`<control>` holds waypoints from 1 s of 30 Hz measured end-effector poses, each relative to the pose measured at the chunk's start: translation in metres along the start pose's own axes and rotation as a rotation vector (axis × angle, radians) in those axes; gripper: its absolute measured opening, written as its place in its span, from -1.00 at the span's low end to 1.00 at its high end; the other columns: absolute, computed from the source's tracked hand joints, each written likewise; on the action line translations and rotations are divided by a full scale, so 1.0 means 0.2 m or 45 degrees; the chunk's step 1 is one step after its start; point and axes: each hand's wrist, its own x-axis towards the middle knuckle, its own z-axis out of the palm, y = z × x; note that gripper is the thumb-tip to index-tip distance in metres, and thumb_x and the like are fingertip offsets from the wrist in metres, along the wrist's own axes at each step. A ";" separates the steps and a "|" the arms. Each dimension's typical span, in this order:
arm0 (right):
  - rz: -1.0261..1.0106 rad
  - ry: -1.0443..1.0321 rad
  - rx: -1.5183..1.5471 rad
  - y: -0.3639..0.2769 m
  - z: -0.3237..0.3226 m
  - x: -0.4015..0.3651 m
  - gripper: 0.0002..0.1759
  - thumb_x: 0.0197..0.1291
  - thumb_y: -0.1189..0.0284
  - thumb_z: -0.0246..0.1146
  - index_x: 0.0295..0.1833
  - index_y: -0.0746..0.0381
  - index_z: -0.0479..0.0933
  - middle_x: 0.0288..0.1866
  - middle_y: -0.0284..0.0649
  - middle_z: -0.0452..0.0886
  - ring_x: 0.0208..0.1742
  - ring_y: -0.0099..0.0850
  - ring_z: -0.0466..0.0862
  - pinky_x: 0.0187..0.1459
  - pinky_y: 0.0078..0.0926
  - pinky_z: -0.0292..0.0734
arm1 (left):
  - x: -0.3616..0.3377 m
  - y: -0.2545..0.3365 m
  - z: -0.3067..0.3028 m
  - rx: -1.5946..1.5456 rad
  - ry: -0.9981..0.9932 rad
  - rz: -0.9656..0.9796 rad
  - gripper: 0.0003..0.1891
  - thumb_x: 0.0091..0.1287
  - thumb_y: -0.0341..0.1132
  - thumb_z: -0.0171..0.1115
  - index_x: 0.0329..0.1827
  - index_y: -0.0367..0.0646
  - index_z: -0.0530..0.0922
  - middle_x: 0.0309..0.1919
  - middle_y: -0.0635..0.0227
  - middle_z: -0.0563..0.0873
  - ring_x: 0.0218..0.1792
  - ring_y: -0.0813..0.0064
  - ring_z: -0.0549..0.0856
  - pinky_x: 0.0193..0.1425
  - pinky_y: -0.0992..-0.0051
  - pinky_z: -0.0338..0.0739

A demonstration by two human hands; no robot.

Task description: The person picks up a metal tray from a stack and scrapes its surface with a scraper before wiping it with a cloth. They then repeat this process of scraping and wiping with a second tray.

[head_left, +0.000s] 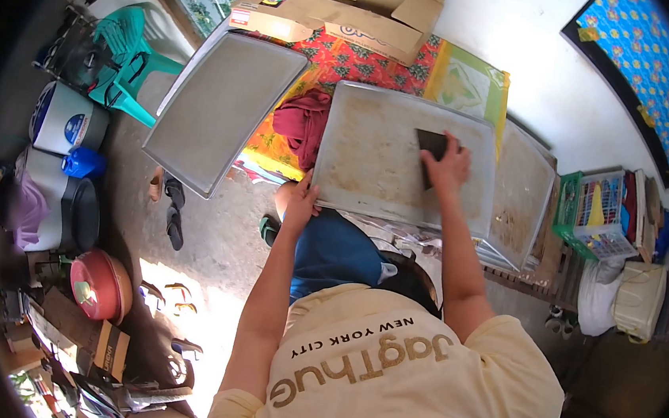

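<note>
A stained metal baking tray [379, 153] lies in front of me, partly over my lap. My left hand [301, 200] grips its near left corner, the thumb on the rim. On the tray's right half, my right hand [449, 167] presses a dark flat rectangular piece [430, 143] against the surface; its material cannot be made out. The fingers cover part of that piece. Brown marks and specks spread over the tray. A second, cleaner-looking tray [228, 108] is to the left, and more stained trays [523, 190] are stacked on the right. A maroon cloth [303, 127] lies between the trays.
Cardboard boxes [375, 13] stand at the back of the table with a red patterned cover [340, 58]. A green plastic chair [128, 63] is at the left. Green and white baskets [601, 208] sit at the right. Slippers [174, 219] and a red basin [97, 284] are on the floor.
</note>
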 end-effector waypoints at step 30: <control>-1.347 -0.353 -0.040 -0.48 0.20 -0.12 -0.35 -0.03 -0.01 0.50 0.25 -0.30 0.51 0.04 -0.18 0.44 0.16 -0.12 0.47 0.13 -0.08 0.27 | -0.01 0.01 -0.01 -0.230 -0.054 0.056 -0.48 0.55 -0.32 0.03 0.56 -0.09 0.31 -0.32 0.45 0.67 -0.46 0.65 0.60 -0.39 0.62 0.54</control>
